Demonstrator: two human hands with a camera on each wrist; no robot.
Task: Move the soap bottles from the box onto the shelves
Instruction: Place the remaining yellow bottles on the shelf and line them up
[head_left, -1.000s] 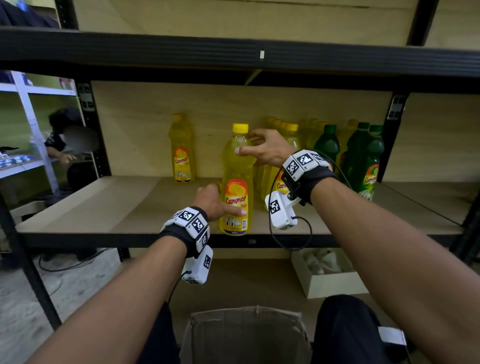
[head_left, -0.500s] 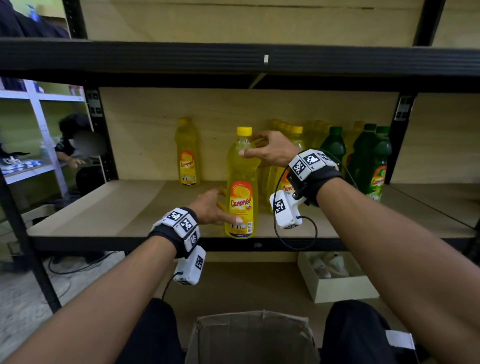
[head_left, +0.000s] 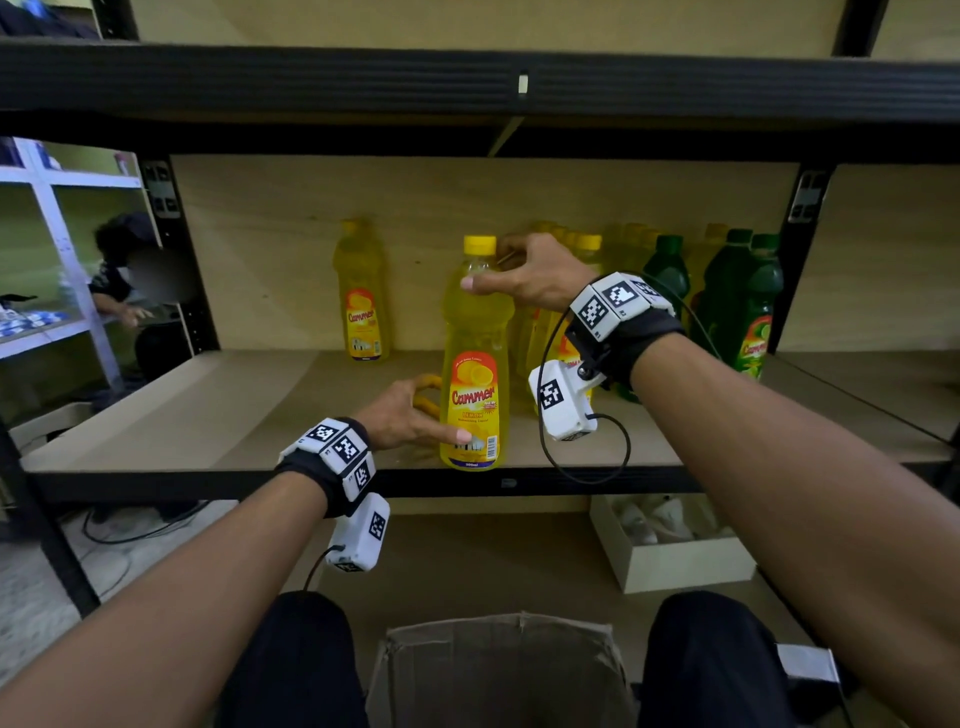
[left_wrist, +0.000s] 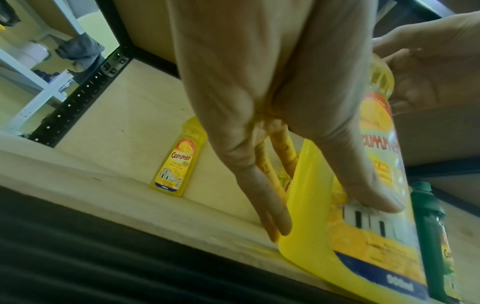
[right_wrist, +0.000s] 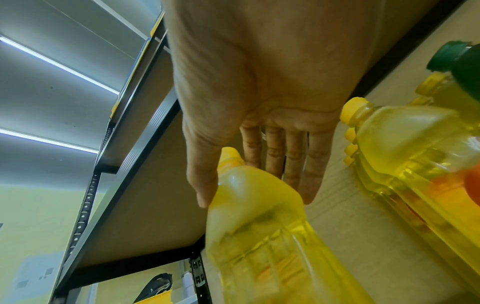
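Observation:
A yellow soap bottle (head_left: 475, 374) stands upright near the front edge of the wooden shelf (head_left: 260, 415). My left hand (head_left: 441, 415) holds its base, thumb on the label and fingers behind the bottle (left_wrist: 376, 246). My right hand (head_left: 485, 267) is at its neck with the thumb laid across the shoulder; in the right wrist view the fingers (right_wrist: 275, 164) are straight behind the neck of the bottle (right_wrist: 259, 226). The cardboard box (head_left: 493, 654) sits open between my knees; its inside is too dark to see.
One yellow bottle (head_left: 362, 301) stands alone at the back. A row of yellow bottles (head_left: 589, 244) and green bottles (head_left: 748, 301) fills the right. The upper shelf beam (head_left: 467, 78) hangs overhead. A white box (head_left: 675, 556) lies below. A person (head_left: 130, 270) crouches far left.
The left hand has slid back from a full grip at the bottle's base, leaving the thumb on the label and the fingers behind it. The bottle stays upright in the same spot. The right hand remains at the neck.

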